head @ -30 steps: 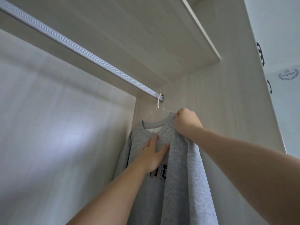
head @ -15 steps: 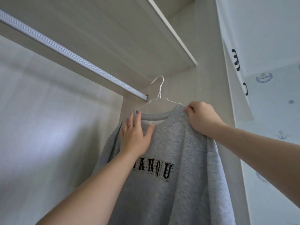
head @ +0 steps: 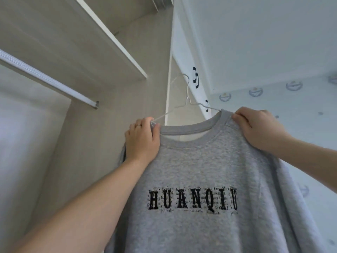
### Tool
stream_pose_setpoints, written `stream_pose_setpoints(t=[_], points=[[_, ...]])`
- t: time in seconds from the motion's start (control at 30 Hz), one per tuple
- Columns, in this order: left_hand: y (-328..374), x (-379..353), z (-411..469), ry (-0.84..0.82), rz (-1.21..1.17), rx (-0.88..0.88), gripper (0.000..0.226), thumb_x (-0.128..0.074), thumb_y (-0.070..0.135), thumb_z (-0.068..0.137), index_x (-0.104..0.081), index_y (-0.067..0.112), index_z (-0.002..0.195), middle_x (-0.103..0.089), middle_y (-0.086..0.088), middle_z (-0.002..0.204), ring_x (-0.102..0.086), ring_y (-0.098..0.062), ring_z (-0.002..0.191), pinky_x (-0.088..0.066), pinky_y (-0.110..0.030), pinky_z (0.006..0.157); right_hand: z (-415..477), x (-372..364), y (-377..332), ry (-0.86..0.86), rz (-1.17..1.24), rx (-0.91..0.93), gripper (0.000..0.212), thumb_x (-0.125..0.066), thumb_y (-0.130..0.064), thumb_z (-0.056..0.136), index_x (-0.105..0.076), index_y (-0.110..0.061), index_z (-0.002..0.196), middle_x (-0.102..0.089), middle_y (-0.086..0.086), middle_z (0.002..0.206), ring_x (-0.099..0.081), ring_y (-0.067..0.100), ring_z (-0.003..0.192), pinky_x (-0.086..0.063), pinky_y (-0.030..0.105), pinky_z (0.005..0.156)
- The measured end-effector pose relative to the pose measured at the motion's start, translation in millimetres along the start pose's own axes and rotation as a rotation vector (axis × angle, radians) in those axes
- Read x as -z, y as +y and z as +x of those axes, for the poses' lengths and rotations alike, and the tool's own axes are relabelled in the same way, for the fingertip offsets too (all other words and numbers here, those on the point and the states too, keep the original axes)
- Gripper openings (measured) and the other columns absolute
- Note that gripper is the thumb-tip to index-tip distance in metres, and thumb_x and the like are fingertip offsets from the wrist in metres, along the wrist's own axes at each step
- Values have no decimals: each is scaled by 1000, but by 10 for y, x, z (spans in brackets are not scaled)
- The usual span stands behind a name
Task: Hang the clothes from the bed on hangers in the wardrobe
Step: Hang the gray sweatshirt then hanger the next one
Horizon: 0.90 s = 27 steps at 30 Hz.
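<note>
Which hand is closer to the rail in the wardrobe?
Left. The left hand holds the sweatshirt below and right of the rail; the right hand holds it farther right.

White ceiling (head: 264, 33) fills the upper right, plain and evenly lit. Below it is pale blue wallpaper (head: 306, 136), meeting the ceiling along a slightly slanted line. A row of round wreath-like crests (head: 256, 91) is printed just under that line, blue-grey, evenly spaced, detail too blurred to read. Small dark dots (head: 321, 113) sit lower on the wallpaper, well apart. One more faint crest shows near the right edge. White panel (head: 184, 52) runs down from top centre, just left of the ceiling. Two black curved handles (head: 195, 77) on it, one above the other, the lower one partly hidden.
</note>
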<state>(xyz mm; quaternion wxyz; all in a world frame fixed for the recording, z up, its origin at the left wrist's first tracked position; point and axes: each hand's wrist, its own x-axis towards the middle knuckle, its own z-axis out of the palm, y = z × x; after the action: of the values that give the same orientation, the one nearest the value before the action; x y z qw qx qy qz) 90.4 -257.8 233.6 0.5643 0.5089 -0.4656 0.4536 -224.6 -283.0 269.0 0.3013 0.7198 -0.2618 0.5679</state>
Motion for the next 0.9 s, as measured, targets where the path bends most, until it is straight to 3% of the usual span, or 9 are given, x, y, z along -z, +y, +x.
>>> stream_pose_setpoints(t=[0.1,0.2,0.5,0.63,0.9], points=[[663,-225,-73,74,-130,-58,43,-26,37,99,-59,10,95,-61,-13,96,-55,-35,85,-39,-41,73,-196,493,535,-1,-76,-8,25,-44,-30,102,-63,-14,100,-68,17,89,-60,37,89,-34,34,67],[1345,-511,-203,67,-232,-83,36,-29,29,99,-56,8,86,-56,-12,87,-50,-32,74,-32,-36,66,-450,972,1061,-27,-161,-39,24,-43,-31,102,-62,-16,99,-67,15,85,-60,36,84,-36,34,66],[3331,-1529,-949,-52,-521,-103,33,-33,26,102,-56,7,88,-55,-11,86,-49,-30,75,-37,-40,68,-1402,2270,2292,-151,-379,-249,23,-39,-37,100,-57,-25,93,-65,5,80,-57,30,76,-47,39,71],[4092,-1943,-1509,-160,-655,-115,32,-33,25,102,-57,7,92,-56,-11,89,-49,-30,79,-36,-39,72,-1986,2673,2633,-217,-412,-410,19,-41,-36,100,-56,-30,89,-65,-1,77,-59,17,73,-47,36,69],[4917,-2755,-2846,-372,-793,-172,19,-42,18,104,-56,10,95,-57,-8,90,-50,-29,80,-39,-41,72,-3296,2756,3158,-350,-477,-667,20,-45,-35,99,-60,-31,87,-65,-4,70,-61,15,67,-54,39,69]])
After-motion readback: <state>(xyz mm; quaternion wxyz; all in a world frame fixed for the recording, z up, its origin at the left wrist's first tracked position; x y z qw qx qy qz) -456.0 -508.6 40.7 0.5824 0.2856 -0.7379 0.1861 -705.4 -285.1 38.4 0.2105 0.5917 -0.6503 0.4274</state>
